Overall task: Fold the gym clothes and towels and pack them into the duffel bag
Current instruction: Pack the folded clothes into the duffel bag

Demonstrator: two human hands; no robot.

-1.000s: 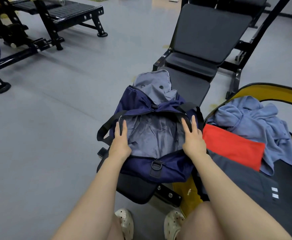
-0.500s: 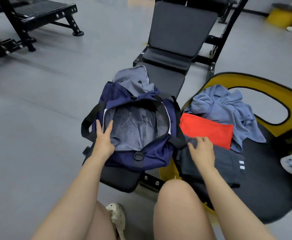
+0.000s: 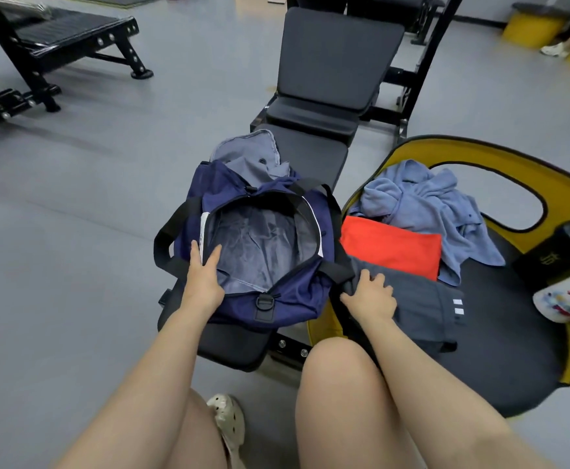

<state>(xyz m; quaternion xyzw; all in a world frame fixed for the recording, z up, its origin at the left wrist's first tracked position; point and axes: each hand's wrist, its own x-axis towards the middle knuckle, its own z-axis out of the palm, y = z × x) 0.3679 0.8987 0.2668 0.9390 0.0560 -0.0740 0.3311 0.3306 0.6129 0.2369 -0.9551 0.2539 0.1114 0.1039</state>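
Head view: the navy duffel bag (image 3: 256, 252) sits unzipped on the near end of a black bench (image 3: 314, 143), and the left hand (image 3: 204, 279) lies with straight fingers on its left rim, holding the mouth wide. Just right, the right hand (image 3: 371, 296) curls over the near-left edge of the folded dark grey shorts (image 3: 422, 306), gripping it. Three garments lie on the yellow-rimmed seat (image 3: 486, 164): grey shorts nearest, one folded red piece (image 3: 392, 245) behind, one crumpled blue towel (image 3: 425, 208) farthest.
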